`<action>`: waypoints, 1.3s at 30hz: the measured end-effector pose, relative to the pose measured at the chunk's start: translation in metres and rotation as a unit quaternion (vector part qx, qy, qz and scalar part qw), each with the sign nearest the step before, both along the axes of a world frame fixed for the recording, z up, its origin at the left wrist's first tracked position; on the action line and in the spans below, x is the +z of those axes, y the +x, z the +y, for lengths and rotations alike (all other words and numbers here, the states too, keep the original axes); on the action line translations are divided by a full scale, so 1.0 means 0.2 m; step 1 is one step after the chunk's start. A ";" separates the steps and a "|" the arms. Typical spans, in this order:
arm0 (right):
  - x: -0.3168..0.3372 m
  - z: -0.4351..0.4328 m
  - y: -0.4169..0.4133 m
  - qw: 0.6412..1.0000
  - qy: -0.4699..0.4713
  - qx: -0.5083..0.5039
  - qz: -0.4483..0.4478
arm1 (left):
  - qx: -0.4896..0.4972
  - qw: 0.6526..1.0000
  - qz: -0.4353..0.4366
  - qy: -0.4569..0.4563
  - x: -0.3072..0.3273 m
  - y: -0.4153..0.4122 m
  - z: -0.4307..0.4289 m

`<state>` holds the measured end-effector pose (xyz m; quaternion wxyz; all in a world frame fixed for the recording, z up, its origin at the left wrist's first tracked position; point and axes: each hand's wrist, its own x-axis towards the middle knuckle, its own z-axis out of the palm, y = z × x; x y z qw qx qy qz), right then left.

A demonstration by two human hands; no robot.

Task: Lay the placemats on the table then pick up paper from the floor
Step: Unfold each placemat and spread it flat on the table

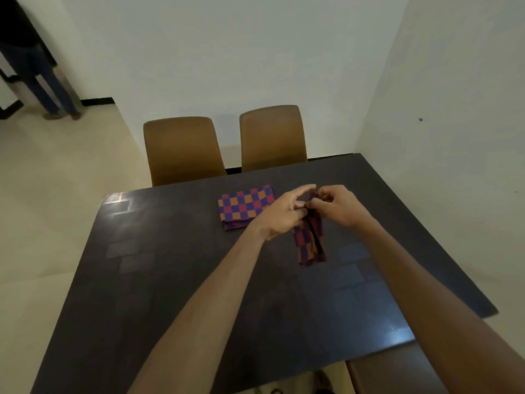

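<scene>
A folded stack of checkered placemats (pixel 243 207) in purple, red and orange lies on the far middle of the dark table (pixel 176 280). Just right of it, one placemat (pixel 310 241) hangs folded and bunched above the tabletop. My left hand (pixel 279 213) and my right hand (pixel 338 206) meet at its top edge and both pinch the cloth there. The lower end of the placemat dangles close to the table surface. No paper shows on the visible floor.
Two brown chairs (pixel 181 149) (pixel 272 136) stand at the table's far side against the white wall. A third brown seat (pixel 397 376) shows at the bottom right. A person's legs (pixel 45 81) stand at the far left on the pale floor (pixel 42 223).
</scene>
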<state>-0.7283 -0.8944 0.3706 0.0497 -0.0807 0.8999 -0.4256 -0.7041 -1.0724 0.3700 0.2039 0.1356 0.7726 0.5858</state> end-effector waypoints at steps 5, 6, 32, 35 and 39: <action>-0.01 0.19 0.02 0.999 -0.030 0.015 -0.007 | 0.018 0.999 0.033 -0.027 0.03 -0.03 0.15; -0.01 0.22 0.03 0.999 -0.045 0.004 -0.011 | 0.007 1.000 0.020 -0.015 0.05 -0.03 0.18; -0.14 0.70 -0.11 0.965 0.213 -0.032 0.151 | -0.123 0.957 0.029 -0.260 0.00 -0.03 0.23; -0.13 0.64 -0.05 0.980 0.168 0.006 0.105 | 0.004 0.991 0.033 -0.126 0.00 0.00 0.30; -0.04 0.52 0.06 0.987 -0.030 0.147 -0.055 | 0.119 0.992 0.033 -0.024 0.01 -0.02 0.39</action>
